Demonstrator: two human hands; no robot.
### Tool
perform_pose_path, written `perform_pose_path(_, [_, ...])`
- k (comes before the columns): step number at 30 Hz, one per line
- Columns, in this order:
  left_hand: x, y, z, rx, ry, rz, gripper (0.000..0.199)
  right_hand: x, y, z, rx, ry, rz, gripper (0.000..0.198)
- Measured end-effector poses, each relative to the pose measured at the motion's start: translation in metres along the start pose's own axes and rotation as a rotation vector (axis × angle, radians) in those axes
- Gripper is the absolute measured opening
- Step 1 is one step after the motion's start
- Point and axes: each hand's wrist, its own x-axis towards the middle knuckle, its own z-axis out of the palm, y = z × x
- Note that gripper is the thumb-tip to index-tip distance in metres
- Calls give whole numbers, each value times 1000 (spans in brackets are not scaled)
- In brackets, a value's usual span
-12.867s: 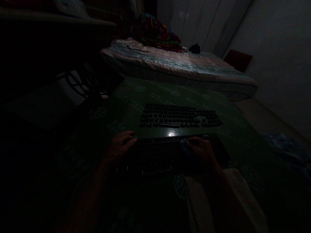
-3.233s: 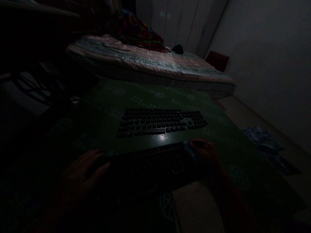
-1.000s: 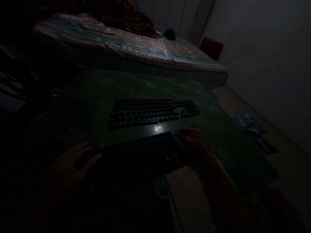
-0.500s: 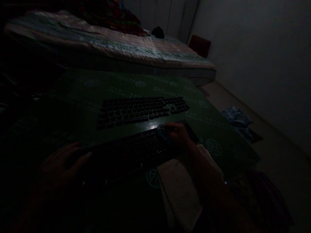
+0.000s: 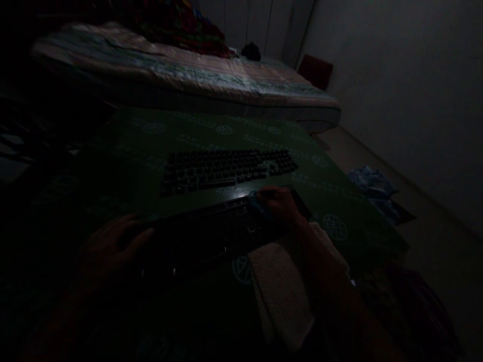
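A dark keyboard base without its keycaps (image 5: 204, 234) lies slanted across the near part of the green table. My left hand (image 5: 116, 244) grips its left end, the thumb apart from the fingers. Over the right part of the base is my right hand (image 5: 279, 203), its fingers closed on a small blue cloth-like piece (image 5: 257, 205) that touches the far edge. Poor light hides the piece's exact kind. Beyond the base, loose black keycaps (image 5: 215, 168) are laid out in keyboard order, with a few gaps.
A folded light towel (image 5: 281, 289) lies under my right forearm at the near side of the green table (image 5: 132, 146). A bed (image 5: 211, 75) stands behind the table. Crumpled clothes (image 5: 372, 181) are on the floor at the right, by the wall. The room is very dark.
The whole view has shifted a little, so things appear slightly farther right. Both hands keep about the same places on the keyboard base.
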Motion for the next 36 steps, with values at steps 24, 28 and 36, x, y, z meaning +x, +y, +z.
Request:
perform_pose_path(24, [-2,2,-1,-10,-5,-30,54,0,-5,10,-68,-8,-76,15])
perform_pose_path(28, [-2,1,1,-3,-9,-28,57,-1,-5,11,-96,-57,-92,16])
perform_pose_path(36, [-1,-8,5,-6,26,3,52,-2,-8,12,-95,-44,-74,16])
